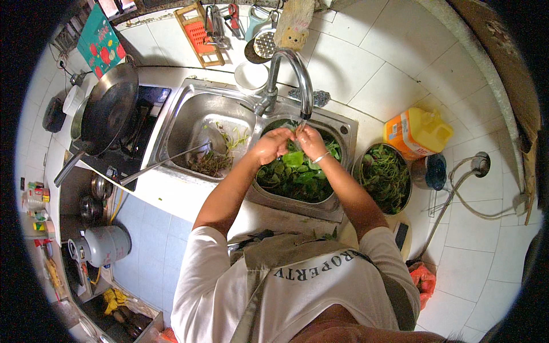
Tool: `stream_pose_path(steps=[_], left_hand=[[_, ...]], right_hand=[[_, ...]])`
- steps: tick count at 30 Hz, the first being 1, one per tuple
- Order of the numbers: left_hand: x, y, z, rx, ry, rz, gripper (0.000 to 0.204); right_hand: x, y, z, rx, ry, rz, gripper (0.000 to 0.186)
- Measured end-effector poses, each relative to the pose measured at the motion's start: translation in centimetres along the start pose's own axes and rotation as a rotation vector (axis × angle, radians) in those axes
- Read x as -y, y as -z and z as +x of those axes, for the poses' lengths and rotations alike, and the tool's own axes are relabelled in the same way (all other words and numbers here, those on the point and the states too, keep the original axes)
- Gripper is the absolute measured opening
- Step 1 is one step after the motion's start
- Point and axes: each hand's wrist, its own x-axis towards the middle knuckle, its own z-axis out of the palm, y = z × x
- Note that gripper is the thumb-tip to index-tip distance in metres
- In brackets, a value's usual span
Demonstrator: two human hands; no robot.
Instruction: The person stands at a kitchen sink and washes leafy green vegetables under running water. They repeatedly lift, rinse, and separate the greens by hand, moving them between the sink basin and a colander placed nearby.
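Note:
Both of my hands meet beneath the curved metal tap, above the right sink basin. The basin is filled with dark leafy greens. My left hand has its fingers curled and pinched at a sprig of leafy greens, whose bright leaf hangs just below. Close beside it, my right hand pinches the same sprig; a light bracelet circles that wrist. The fingertips partly hide the stem. Running water is hard to make out.
Stems and scraps lie in the left basin, with a long-handled ladle across its edge. To the right stand a pot of greens and a yellow jug. A wok sits on the stove at left.

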Motion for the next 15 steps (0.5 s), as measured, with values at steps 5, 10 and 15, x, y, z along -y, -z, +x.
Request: stream_pose_path(steps=[5,10,15], left_hand=[[-0.1,8.0,-1.4,-0.547,-0.183,0.492,0.021],[0.3,8.9,-5.3,-0.943,0.278,1.919,0.040],[2.5,6.6,-4.4,-0.686,-0.404,1.762,0.035]], right_hand=[[-2.7,1.6,0.3,-0.083,-0.398,0.341,0.017],[-9.8,-1.1,-1.3,0.298,-0.499,-0.691,0.040],[-7.2,-6.4,-2.5,0.190,-0.606,-0.597,0.035]])
